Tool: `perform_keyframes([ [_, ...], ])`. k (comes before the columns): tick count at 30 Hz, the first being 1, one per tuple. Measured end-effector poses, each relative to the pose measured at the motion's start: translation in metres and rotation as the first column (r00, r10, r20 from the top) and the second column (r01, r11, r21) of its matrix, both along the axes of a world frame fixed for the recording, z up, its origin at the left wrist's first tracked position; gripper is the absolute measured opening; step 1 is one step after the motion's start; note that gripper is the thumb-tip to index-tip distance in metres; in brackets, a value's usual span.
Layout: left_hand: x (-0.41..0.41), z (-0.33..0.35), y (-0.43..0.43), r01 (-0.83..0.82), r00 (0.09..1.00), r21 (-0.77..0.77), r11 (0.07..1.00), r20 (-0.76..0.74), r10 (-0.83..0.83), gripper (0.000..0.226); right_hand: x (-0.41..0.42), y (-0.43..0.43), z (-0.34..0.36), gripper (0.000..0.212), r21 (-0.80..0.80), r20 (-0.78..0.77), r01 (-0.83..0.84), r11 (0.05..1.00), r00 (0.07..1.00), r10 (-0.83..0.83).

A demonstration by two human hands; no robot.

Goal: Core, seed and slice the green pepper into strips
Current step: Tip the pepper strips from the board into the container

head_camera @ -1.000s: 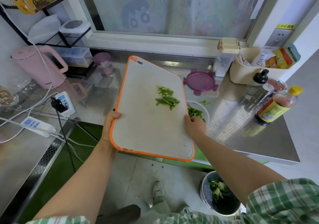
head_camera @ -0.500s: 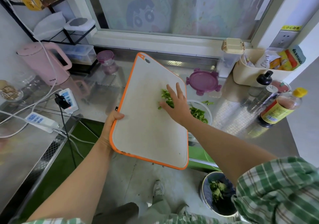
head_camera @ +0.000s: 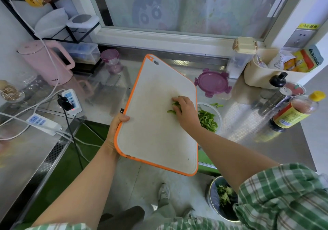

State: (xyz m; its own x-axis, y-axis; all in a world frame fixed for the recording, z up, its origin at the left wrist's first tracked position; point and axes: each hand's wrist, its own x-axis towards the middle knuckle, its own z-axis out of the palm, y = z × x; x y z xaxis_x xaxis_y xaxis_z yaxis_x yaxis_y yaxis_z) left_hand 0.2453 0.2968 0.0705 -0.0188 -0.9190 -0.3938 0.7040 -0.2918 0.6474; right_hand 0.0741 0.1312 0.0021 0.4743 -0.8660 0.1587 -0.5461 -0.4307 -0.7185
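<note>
A white cutting board with an orange rim (head_camera: 156, 132) is lifted and tilted over the counter. My left hand (head_camera: 118, 125) grips its left edge, thumb on top. My right hand (head_camera: 183, 111) lies on the board near its right edge, fingers curled over a few green pepper strips (head_camera: 171, 111). Just right of the board stands a clear bowl (head_camera: 219, 118) with several green pepper strips (head_camera: 207, 120) in it. Two loose strips (head_camera: 217, 105) lie on the counter behind the bowl.
A purple lid (head_camera: 212, 83), bottles (head_camera: 292, 112) and a cream caddy (head_camera: 260, 77) crowd the right of the steel counter. A pink kettle (head_camera: 47, 63) and power strips (head_camera: 43, 123) sit left. On the floor stands a bin (head_camera: 221, 197) with green scraps.
My right hand has dragged the pepper strips across the board toward its right edge, nearer the bowl. The pile under the hand is smaller. The board stays held by my left hand.
</note>
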Motion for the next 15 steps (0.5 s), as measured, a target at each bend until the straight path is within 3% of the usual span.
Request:
perform_keyframes([
  [7, 0.002, 0.001, -0.005, -0.003, 1.0, -0.02, 1.0, 0.016, 0.003, 0.075, -0.028, -0.002, -0.018, 0.017, 0.016, -0.055, 0.131, 0.991, 0.99, -0.13],
  [15, 0.005, 0.007, -0.014, -0.056, 0.998, -0.039, 0.998, 0.031, 0.057, 0.083, -0.054, -0.01, -0.028, 0.025, 0.151, -0.247, 0.32, 0.935, 0.928, -0.278],
])
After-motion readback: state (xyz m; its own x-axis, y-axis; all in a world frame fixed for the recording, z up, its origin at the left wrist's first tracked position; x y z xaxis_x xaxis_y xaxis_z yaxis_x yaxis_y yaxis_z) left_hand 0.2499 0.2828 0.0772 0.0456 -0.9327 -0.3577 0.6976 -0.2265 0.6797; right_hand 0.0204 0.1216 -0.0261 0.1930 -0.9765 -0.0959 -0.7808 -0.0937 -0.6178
